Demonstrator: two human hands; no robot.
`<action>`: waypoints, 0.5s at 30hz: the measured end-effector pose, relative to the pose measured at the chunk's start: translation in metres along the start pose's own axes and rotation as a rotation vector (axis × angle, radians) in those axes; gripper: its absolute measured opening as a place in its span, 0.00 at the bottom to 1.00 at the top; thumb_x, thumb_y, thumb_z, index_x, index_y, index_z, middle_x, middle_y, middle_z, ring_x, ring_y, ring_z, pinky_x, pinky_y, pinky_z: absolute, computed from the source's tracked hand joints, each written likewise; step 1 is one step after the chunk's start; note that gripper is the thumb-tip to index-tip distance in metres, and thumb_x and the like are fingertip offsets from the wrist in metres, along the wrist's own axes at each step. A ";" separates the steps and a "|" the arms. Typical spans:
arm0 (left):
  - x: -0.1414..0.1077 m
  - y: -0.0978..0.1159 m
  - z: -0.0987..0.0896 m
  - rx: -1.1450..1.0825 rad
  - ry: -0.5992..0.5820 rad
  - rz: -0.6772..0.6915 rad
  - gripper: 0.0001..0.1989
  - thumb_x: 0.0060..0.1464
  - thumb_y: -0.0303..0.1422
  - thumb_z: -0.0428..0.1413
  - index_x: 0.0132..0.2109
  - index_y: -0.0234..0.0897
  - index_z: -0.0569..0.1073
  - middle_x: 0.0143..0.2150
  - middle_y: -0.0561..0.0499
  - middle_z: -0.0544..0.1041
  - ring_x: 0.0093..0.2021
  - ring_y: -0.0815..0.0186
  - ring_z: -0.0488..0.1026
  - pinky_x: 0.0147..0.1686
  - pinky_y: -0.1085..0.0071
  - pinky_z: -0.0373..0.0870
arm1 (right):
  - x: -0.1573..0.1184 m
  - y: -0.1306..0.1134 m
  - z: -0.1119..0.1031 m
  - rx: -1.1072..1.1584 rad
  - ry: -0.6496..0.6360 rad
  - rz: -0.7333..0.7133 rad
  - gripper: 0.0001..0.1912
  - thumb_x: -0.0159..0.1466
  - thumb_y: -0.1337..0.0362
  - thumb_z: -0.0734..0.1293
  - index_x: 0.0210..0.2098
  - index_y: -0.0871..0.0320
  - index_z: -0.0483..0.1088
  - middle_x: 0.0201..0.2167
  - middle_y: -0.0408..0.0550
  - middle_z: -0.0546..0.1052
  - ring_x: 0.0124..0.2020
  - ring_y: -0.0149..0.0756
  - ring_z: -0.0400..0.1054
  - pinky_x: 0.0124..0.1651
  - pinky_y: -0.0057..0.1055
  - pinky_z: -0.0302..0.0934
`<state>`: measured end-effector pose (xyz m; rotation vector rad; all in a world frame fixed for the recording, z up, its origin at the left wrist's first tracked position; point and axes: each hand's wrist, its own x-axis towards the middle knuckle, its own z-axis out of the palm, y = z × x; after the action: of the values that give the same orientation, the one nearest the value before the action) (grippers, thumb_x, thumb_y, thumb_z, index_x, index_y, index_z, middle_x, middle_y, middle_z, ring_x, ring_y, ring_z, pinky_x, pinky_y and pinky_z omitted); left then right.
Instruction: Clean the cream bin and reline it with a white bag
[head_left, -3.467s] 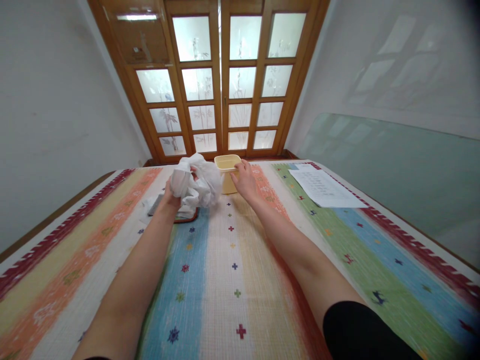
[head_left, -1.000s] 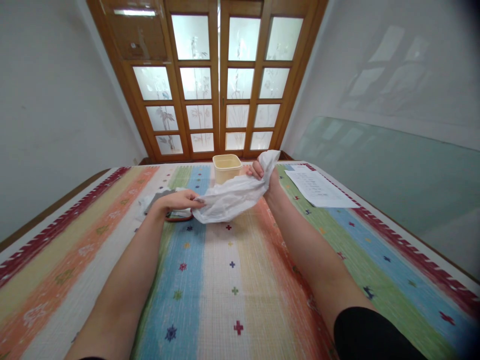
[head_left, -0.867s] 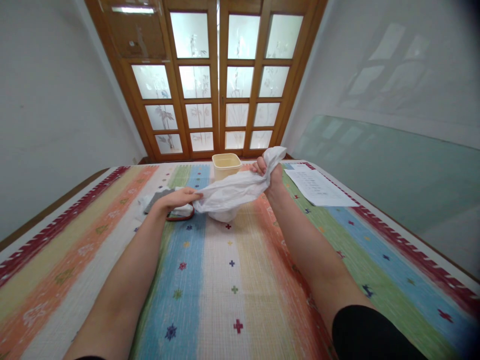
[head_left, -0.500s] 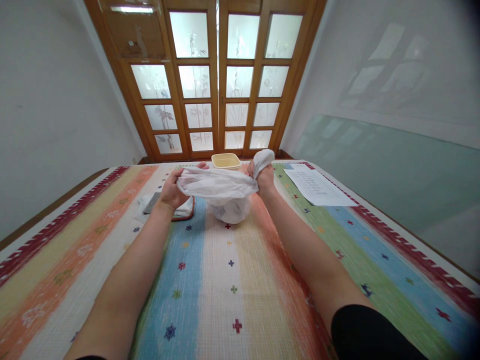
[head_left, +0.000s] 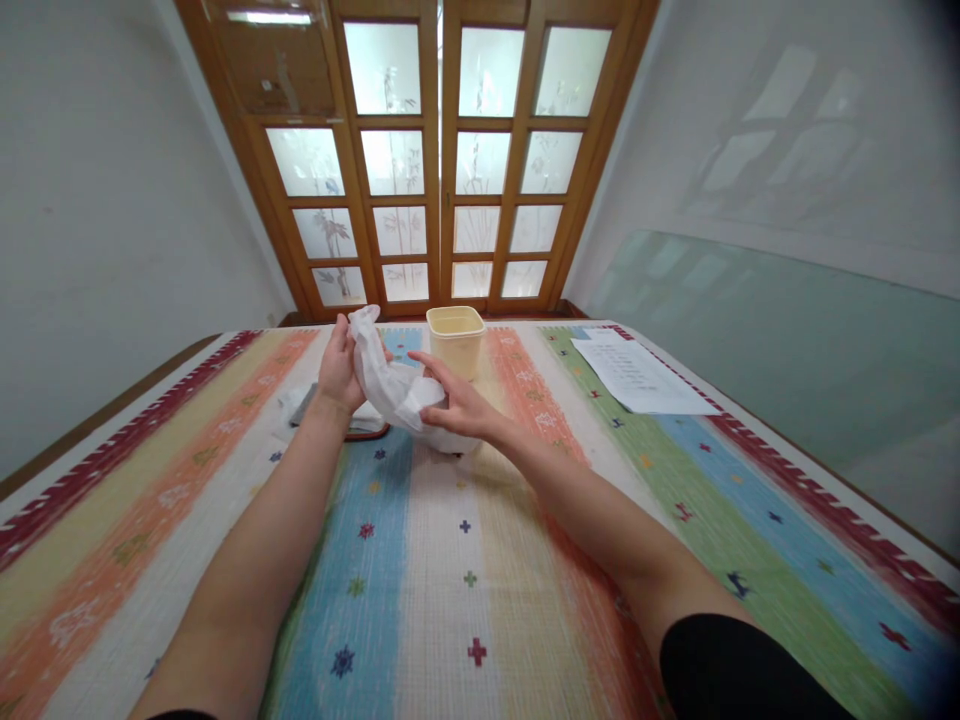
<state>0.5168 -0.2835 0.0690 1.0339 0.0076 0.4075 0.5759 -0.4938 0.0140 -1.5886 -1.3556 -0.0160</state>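
Observation:
A white plastic bag [head_left: 401,395] hangs bunched from my left hand [head_left: 341,375], its top end standing up past the fingers. Lower down, the bag bulges and rests on the tablecloth; what it contains is hidden. My right hand [head_left: 457,400] is at the bag's right side, fingers and thumb spread, the thumb against the plastic. Just behind that hand stands a cream plastic tub [head_left: 456,345] with an open top.
Left of the bag, partly behind my left wrist, lie a brown-edged tray [head_left: 367,435] and a grey cloth-like item [head_left: 302,408]. Printed paper sheets [head_left: 637,378] lie at the right. A striped cloth [head_left: 439,560] covers the table; wooden glass-paned doors [head_left: 442,200] stand beyond.
The bag went from stretched sideways between both hands to hanging from my left hand. My right hand let go of its twisted end and moved down and left, exposing the tub.

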 end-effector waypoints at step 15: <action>0.013 -0.054 -0.012 0.004 0.135 0.099 0.21 0.53 0.48 0.64 0.45 0.38 0.73 0.39 0.49 0.81 0.45 0.62 0.81 0.46 0.69 0.75 | 0.002 0.044 -0.002 0.018 0.501 0.261 0.10 0.67 0.55 0.66 0.38 0.55 0.74 0.32 0.43 0.77 0.34 0.38 0.67 0.39 0.32 0.60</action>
<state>0.5446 -0.2932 0.0198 1.0115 0.0782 0.5668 0.6106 -0.4873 -0.0124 -1.5995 -0.7563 -0.2271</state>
